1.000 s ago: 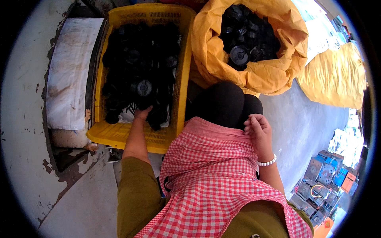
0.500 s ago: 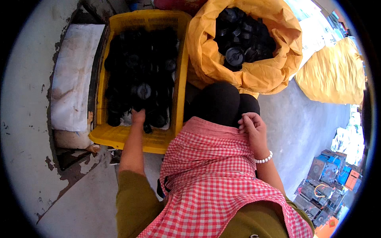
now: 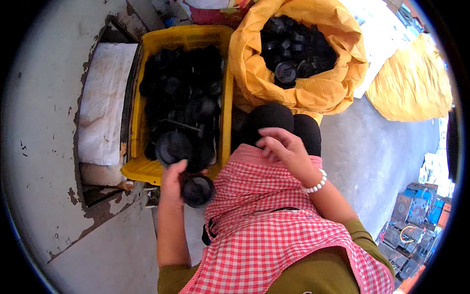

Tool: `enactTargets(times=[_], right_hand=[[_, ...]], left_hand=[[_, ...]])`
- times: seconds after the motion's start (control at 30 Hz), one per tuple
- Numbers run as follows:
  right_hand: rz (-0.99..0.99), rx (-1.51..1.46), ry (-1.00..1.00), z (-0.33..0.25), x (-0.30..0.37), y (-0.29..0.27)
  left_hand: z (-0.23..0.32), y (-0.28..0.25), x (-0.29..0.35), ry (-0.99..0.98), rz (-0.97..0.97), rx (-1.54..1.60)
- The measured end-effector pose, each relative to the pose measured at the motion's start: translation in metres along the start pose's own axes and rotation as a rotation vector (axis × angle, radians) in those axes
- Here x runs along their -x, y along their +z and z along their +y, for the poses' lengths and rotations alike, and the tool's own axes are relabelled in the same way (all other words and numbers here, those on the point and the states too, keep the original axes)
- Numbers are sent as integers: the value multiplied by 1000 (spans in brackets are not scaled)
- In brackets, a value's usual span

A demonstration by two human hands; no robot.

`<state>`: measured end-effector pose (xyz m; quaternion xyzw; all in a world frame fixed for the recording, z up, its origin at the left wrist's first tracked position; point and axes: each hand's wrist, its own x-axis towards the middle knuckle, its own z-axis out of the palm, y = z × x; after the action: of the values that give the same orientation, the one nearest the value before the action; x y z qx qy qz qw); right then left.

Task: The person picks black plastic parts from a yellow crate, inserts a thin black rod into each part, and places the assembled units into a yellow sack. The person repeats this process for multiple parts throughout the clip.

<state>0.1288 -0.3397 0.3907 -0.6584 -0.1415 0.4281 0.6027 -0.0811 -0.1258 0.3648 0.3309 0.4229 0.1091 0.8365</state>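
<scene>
My left hand [image 3: 172, 179] is closed on a cluster of black plastic caps over the near end of the yellow crate [image 3: 128, 166]. One large round cap [image 3: 175, 148] stands beyond its fingers, and another round cap [image 3: 198, 190] hangs beside it on the right. A thin black bar [image 3: 188, 125] shows just beyond them; whether it joins the caps is hard to tell. Many dark caps [image 3: 183, 73] fill the crate. Above my lap, my right hand [image 3: 286, 149] is loosely bent, its fingers partly apart, with nothing visible in it.
An orange sack [image 3: 308, 95] full of black caps [image 3: 293, 54] stands just past my knees. Further right lies a yellow cloth or sack [image 3: 411, 83]. A white-covered ledge [image 3: 107, 103] runs along the crate's left side. Machine parts [image 3: 411, 210] sit at the far right.
My left hand has come up out of the crate toward me, bringing the black caps with it. My right hand has moved left over my lap. The view has shifted slightly.
</scene>
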Motion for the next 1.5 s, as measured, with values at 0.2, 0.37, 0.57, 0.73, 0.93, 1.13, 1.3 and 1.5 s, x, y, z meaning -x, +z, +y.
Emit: enactTargets(times=[0.2, 0.37, 0.57, 0.73, 0.93, 1.13, 1.3, 1.5], right_hand=[[175, -272, -41, -25, -16, 17], [436, -495, -42, -14, -8, -30], [184, -739, 165, -48, 37, 2], [101, -463, 30, -1, 28, 7], [166, -482, -17, -21, 29, 23], [244, -655, -24, -21, 27, 14], [347, -577, -143, -16, 18, 18], [297, 402, -621, -23, 24, -22]], left_hand=[[-26, 85, 21, -9, -395, -179], [-49, 93, 12, -291, -401, 158], [-62, 100, -11, -282, -447, 124], [-63, 116, -5, -96, -461, -127], [-73, 117, 0, 58, -499, -225], [-61, 122, 15, 239, -494, -370], [-51, 121, 34, 347, -401, -845], [-35, 104, 16, 160, -423, -588]])
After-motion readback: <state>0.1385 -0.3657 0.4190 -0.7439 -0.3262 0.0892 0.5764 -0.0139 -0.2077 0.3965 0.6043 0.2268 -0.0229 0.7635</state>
